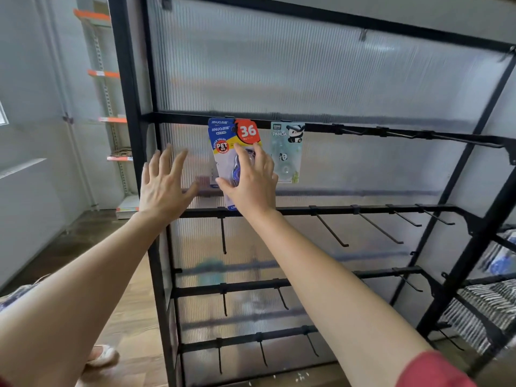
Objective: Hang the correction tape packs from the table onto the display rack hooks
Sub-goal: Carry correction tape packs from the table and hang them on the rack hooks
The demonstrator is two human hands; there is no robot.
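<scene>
Head view: the right hand holds the blue correction tape pack, fingers curled over its front and thumb at its lower left edge. The pack hangs from the top bar of the black display rack, just left of a panda pack. The left hand is spread wide beside it, holding nothing.
</scene>
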